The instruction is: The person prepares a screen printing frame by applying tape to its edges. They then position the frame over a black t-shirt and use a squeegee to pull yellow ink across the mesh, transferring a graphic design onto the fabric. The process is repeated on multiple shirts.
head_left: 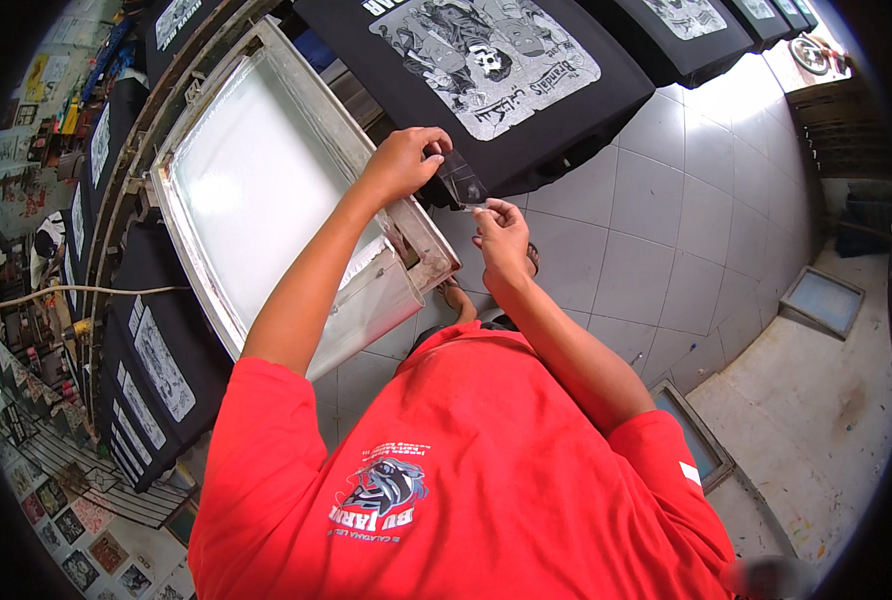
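My left hand [403, 165] is closed, its fingertips pinching the upper end of a small piece of transparent plastic film [463, 182]. The lower end is pinched between the thumb and fingers of my right hand [503, 238]. Stretched between the two hands, the film shows creases and shine. Under my left forearm lies a screen-printing frame [434, 240] with a white mesh [256, 165]. A pale, flat board [371, 310] rests along the frame's near end. Just beyond my hands is a black T-shirt [611, 85] with a grey and white print, spread flat.
More black printed shirts [681, 40] line the back, and others [161, 365] hang down the left side. A thin cord [76, 288] crosses there. Grey floor tiles [646, 220] lie to the right. Smaller screen frames [823, 300] lean by the right wall and near my right elbow.
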### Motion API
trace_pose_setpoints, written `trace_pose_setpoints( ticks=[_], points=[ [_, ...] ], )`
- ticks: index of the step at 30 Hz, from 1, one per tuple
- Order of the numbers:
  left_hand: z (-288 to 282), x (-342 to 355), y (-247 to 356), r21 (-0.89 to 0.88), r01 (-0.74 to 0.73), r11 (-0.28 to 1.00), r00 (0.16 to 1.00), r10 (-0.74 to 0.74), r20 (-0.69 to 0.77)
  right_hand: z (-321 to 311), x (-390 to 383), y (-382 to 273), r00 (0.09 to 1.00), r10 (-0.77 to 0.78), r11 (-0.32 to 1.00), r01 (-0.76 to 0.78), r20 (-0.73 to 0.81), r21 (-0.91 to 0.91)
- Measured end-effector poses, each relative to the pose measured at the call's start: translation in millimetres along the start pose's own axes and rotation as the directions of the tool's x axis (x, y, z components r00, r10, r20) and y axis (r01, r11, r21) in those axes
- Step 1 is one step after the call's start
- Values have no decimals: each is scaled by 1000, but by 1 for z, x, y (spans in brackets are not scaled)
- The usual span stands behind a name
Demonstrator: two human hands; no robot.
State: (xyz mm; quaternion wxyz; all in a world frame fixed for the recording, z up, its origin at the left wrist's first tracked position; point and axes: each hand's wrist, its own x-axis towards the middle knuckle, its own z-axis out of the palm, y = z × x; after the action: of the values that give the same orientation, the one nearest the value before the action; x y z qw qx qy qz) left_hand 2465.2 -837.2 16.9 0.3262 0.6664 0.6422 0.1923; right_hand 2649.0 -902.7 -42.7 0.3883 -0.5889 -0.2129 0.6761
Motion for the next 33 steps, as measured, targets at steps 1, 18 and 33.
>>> trace_pose_setpoints(
  ticks=[1,18,33],
  points=[
    [-2,0,3,-14,16,1000,1000,-15,16,0,1,0,1000,-3,1000,3,0,2],
    [-13,13,-16,-551,274,788,942,-104,319,3,6,-4,998,-61,998,61,-6,1],
    [-11,13,-10,-403,46,914,999,-39,25,2,3,-5,998,-64,998,64,-2,-17]
  ],
)
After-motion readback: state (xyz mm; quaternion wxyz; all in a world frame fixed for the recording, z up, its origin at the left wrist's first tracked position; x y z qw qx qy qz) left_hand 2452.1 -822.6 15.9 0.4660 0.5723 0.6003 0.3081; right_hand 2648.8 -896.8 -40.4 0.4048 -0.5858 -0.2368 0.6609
